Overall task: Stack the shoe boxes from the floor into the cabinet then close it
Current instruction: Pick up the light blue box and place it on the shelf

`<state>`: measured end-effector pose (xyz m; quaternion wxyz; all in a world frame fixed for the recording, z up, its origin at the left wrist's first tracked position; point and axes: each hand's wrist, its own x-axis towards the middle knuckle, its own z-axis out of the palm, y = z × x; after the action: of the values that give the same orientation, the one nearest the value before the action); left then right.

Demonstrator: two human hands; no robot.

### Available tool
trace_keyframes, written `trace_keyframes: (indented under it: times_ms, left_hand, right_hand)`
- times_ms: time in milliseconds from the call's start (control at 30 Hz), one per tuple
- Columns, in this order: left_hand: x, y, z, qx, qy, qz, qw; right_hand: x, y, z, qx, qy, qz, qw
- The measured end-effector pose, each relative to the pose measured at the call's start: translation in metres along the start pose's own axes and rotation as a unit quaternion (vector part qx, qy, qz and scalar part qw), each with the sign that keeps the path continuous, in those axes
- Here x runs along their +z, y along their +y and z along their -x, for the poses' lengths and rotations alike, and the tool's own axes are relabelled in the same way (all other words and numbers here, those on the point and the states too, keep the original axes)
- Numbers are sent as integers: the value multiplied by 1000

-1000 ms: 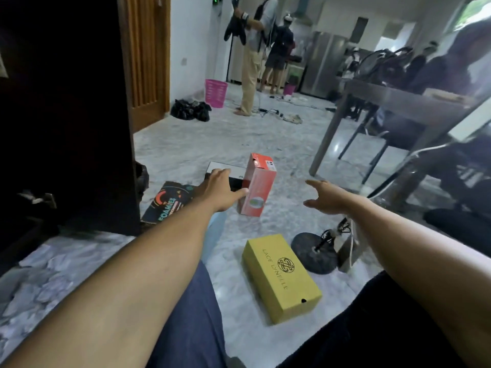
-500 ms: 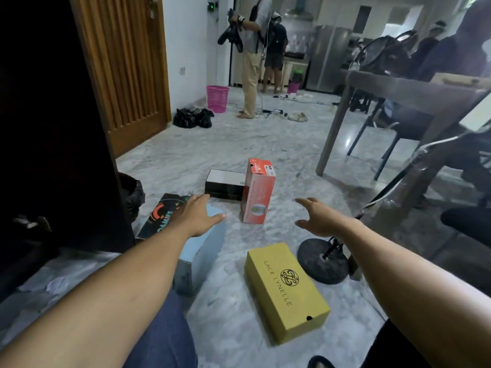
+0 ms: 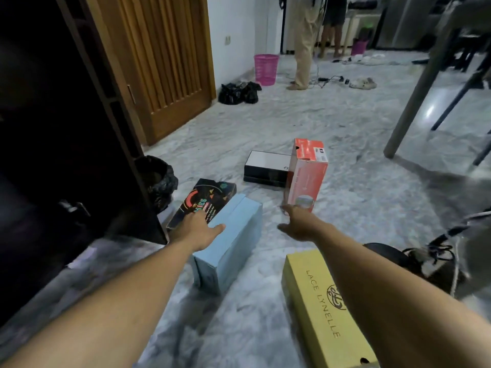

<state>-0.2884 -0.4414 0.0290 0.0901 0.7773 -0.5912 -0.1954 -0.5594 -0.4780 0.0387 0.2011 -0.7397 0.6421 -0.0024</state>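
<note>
Marble floor point(image 3: 358, 197): left hand point(image 3: 198, 229) rests straight-fingered on closed pale-blue cardboard box point(image 3: 239, 235); right hand point(image 3: 299, 224), fingers spread, hovers at its three o'clock.

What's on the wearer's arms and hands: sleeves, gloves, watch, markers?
Nothing is worn. The left hand and right hand have no gloves. The left forearm and right forearm show no sleeve up to the frame edge. There is no watch, band, cable or tracking marker at either wrist. The fingers are too blurred to rule out rings.
</note>
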Motion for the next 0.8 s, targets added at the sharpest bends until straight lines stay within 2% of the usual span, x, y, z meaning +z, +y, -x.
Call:
trace_keyframes:
  times_ms: [200,400,533,800]
  left_hand:
    - [51,-14,-7,-121,37,56,990]
    - [80,-47,-15,-234,-24,179,955]
    - [91,-67,-23,-236,-62,318,916]
    - [87,-70,-27,-196,-54,339,919]
  right_hand:
    - [26,-12,-52,-7,-13,-52,999]
    - [56,-37,-94,-25,-36,-130,991]
    - [70,-37,-127,-10,6,-147,989]
    - [80,-36,-152,5,-44,-133,990]
